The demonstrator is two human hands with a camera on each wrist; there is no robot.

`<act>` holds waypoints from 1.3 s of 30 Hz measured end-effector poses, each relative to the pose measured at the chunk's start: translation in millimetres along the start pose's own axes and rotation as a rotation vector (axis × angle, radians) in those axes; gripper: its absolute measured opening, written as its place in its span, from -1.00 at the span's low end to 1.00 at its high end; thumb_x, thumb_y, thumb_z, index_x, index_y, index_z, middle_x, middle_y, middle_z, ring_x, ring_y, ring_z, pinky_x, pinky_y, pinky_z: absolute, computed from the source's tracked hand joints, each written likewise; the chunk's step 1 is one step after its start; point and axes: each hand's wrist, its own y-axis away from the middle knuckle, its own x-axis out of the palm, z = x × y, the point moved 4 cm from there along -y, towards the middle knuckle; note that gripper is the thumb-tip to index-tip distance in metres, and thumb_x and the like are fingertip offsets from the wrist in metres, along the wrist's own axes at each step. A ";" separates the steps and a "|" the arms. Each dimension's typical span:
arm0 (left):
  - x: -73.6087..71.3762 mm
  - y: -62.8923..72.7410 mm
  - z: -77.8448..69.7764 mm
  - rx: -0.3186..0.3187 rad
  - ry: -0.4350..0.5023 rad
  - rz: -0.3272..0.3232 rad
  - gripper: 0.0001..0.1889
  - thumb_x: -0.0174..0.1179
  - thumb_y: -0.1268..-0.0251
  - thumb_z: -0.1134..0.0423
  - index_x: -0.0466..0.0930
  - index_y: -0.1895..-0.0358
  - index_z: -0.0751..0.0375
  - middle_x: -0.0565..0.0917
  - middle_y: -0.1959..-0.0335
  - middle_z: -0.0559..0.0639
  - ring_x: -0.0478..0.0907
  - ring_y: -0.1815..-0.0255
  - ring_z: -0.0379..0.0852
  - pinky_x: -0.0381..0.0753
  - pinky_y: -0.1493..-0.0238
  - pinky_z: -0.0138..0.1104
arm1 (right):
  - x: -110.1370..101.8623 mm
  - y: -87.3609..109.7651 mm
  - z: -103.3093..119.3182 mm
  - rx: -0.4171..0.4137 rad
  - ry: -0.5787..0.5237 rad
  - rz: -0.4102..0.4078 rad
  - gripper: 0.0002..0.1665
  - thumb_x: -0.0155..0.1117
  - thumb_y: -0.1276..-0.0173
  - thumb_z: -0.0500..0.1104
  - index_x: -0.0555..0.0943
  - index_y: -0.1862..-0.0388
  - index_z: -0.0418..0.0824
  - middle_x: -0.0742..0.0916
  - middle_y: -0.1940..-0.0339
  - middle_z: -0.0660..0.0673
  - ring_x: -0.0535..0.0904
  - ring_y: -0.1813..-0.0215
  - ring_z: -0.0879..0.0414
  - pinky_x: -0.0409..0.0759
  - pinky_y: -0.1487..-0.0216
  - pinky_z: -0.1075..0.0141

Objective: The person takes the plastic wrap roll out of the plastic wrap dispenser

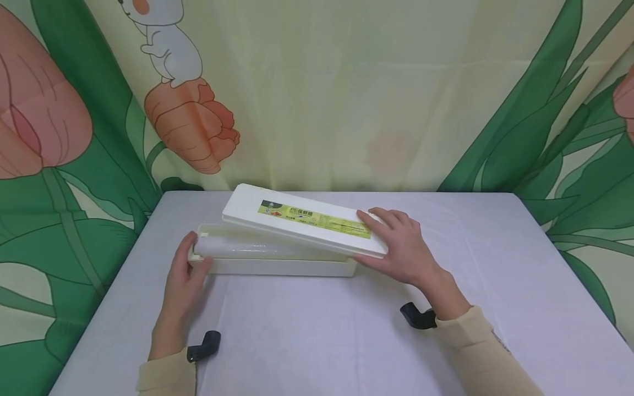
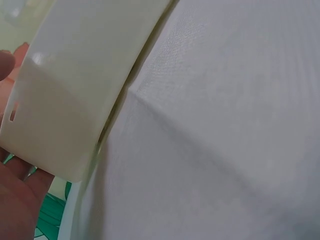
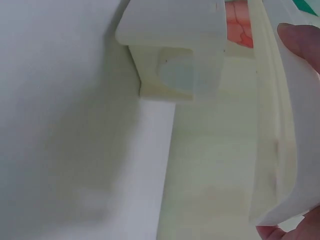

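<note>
A long white cling film box sits on the table with a roll of clear film showing inside. My left hand grips its left end, thumb at the front and fingers round the end. My right hand holds the right end of the white lid, thumb at the near edge and fingers over the far edge. Raised at its left, the lid slants above the box and hides the roll's right part. On its top is a yellow-green label. The right wrist view shows the lid apart from the box's end.
A white cloth covers the table. Behind hangs a curtain printed with leaves, tulips and a rabbit. A black wrist mount juts from the left sleeve, another mount from the right.
</note>
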 end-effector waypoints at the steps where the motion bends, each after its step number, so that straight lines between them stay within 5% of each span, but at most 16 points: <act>1: 0.2 -0.1 -0.1 0.005 -0.003 -0.003 -0.32 0.08 -0.51 0.34 0.04 -0.60 0.21 0.05 -0.62 0.15 -0.04 -0.61 0.12 0.01 -0.53 -0.01 | -1.4 2.2 -1.3 0.006 0.001 -0.005 -0.02 0.56 -0.05 0.18 0.47 -0.45 -0.07 0.55 -0.29 -0.18 0.41 -0.25 -0.27 0.37 -0.04 -0.23; 26: 4.2 -4.8 -2.5 0.052 -0.165 -0.037 -0.32 0.17 -0.47 0.22 0.14 -0.56 0.27 0.11 -0.59 0.14 0.05 -0.57 0.20 0.22 -0.37 0.25 | -26.8 43.6 -29.1 0.072 0.039 -0.088 -0.03 0.56 -0.01 0.10 0.49 -0.44 -0.10 0.56 -0.26 -0.25 0.43 -0.18 -0.32 0.37 0.03 -0.32; 39: 7.0 -6.3 -5.4 0.041 -0.200 -0.037 -0.31 0.18 -0.48 0.19 0.13 -0.56 0.28 0.10 -0.59 0.17 0.00 -0.59 0.21 0.00 -0.51 0.15 | -43.4 73.3 -44.5 0.165 0.052 -0.115 0.01 0.61 0.04 0.07 0.48 -0.44 -0.08 0.54 -0.29 -0.28 0.41 -0.19 -0.38 0.32 0.07 -0.36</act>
